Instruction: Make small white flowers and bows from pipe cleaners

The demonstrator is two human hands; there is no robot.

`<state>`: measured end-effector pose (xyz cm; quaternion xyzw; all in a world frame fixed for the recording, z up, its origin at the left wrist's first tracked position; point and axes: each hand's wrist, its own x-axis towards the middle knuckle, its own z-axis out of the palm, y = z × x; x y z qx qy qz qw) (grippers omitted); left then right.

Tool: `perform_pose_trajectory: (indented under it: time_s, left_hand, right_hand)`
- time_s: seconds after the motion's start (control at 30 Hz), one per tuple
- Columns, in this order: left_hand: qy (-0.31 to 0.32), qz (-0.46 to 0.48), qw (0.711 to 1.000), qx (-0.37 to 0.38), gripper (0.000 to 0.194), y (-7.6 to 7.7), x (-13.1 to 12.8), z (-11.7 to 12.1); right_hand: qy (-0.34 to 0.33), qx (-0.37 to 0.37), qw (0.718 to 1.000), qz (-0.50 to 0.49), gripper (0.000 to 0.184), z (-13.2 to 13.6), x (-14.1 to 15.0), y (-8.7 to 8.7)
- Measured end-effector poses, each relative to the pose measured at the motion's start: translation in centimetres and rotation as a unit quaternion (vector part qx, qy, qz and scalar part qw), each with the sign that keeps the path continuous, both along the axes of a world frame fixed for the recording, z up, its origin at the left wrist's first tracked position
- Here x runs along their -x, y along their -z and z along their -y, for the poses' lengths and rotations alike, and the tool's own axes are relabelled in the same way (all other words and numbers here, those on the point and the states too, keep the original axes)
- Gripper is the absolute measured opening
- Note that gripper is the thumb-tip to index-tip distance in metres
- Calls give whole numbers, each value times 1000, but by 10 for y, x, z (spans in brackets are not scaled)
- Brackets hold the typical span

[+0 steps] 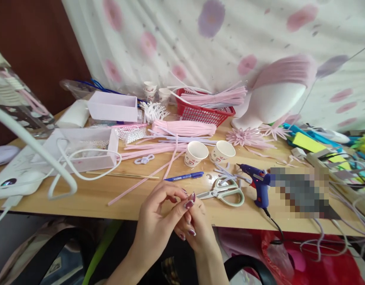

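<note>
My left hand [158, 215] and my right hand [197, 225] meet at the near edge of the wooden table [90, 198], fingers curled and pinched together. What they pinch is too small or hidden to name. Just beyond them lie a blue pen [184, 176], green-handled scissors [225, 192] and a long pink pipe cleaner [140, 180]. A blue glue gun [258, 183] rests to the right of the scissors.
Two paper cups [195, 153] stand mid-table behind a bundle of pink pipe cleaners [184, 128]. A red basket [204, 113] holds more. A white foam head [271, 103] stands at back right, white boxes [90, 152] and a lamp arm [31, 144] at left.
</note>
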<state>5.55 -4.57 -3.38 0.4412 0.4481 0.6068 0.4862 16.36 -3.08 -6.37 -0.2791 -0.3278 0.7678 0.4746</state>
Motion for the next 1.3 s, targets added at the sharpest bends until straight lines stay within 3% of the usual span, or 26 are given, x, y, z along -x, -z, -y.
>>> perform_pose_trajectory:
  time_s: [0.2,0.43,0.53,0.63,0.73,0.83,1.03,1.3]
  left_hand:
    - [71,36,996,41,19,1,2,-1]
    - [93,138,980,113,30,1,6,-1]
    - [41,143,983,107,33,1,14,-4]
    - [2,114,988,103,28,2,19,-5]
    - [-1,78,995,61,18,3,19,-3]
    - [5,48,998,34,12,4,18,0]
    - [15,79,994,75,14,0,13,5]
    - [34,91,990,106,19,-4,14,13]
  right_hand:
    - [-41,-5,999,-7,66,1,-12,3]
    - [-53,-33,998,-23,57,-2,-20,-2]
    - [-8,-29,1000,-2,48,-4,-25,-4]
    - [84,-76,992,54,26,-2,-27,-9]
    - [161,-169,963,136,20,4,-26,-17]
    - [181,-237,931,209,17,10,-26,-25]
    - [189,-285,893,292,19,15,-29,-28]
    - [228,-381,811,382,30,10,-25,-29]
